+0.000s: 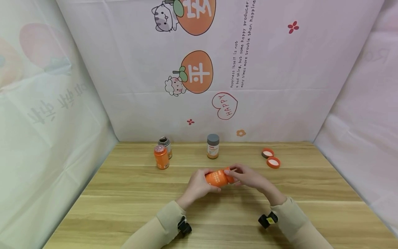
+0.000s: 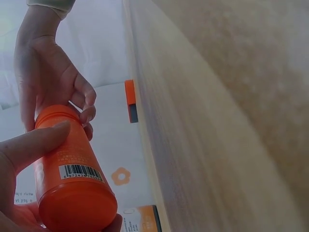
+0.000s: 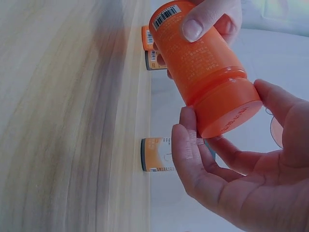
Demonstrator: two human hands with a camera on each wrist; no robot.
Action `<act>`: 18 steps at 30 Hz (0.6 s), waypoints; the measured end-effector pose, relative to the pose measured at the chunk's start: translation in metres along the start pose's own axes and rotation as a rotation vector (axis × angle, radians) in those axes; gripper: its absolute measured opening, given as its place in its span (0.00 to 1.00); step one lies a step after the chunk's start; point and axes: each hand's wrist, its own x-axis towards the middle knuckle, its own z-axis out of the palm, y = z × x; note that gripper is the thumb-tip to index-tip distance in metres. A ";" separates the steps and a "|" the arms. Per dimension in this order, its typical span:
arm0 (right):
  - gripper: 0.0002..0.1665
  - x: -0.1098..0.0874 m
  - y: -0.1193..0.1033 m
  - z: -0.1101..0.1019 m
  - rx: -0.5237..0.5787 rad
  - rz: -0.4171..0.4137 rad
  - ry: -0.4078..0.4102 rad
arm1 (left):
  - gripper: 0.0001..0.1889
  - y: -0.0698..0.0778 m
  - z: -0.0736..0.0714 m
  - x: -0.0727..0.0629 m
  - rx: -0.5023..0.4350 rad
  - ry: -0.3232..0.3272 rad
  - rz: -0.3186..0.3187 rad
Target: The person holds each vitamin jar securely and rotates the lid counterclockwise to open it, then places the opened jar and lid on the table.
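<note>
The orange bottle is held between 2 hands near the middle of the surface, lifted off it and tilted, its cap pointing to about 2 o'clock in the head view. The left hand is wrapped round the body; the right hand has thumb and fingertips pinched about the cap's side. The body looks like light, fairly stiff plastic (how full it is, I cannot tell), smooth enough to slip but hardly fragile, so the middle of the body and the cap's rim seem the sound places to grip. From it, a grey-capped bottle stands at 12 o'clock, a capless orange bottle at about 10, and 2 loose caps lie between 2 and 3. Of the views, only the head camera shows those caps' pale linings; the left wrist view adds the held bottle's base and barcode, which the head view misses, while the right wrist view alone shows lettering on the cap's end face.
</note>
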 end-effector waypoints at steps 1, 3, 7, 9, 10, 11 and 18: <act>0.35 0.000 0.000 0.000 0.006 -0.001 -0.001 | 0.29 0.000 0.000 0.000 0.001 0.000 0.006; 0.35 -0.001 0.000 -0.001 0.009 -0.005 -0.003 | 0.29 0.000 0.001 0.000 0.001 0.000 0.008; 0.35 -0.002 0.002 -0.003 -0.004 -0.035 -0.015 | 0.29 0.000 0.001 -0.001 -0.005 -0.007 0.007; 0.34 -0.003 0.004 -0.005 -0.013 -0.059 -0.025 | 0.29 0.000 0.001 -0.001 -0.006 -0.011 0.001; 0.33 -0.003 0.005 -0.006 -0.018 -0.072 -0.032 | 0.29 0.000 0.001 -0.001 -0.003 -0.012 0.001; 0.33 -0.003 0.005 -0.007 -0.024 -0.085 -0.035 | 0.29 -0.001 0.002 -0.001 0.003 -0.013 0.000; 0.32 -0.006 0.008 -0.012 -0.058 -0.199 -0.058 | 0.29 0.000 0.003 -0.001 0.022 -0.022 -0.001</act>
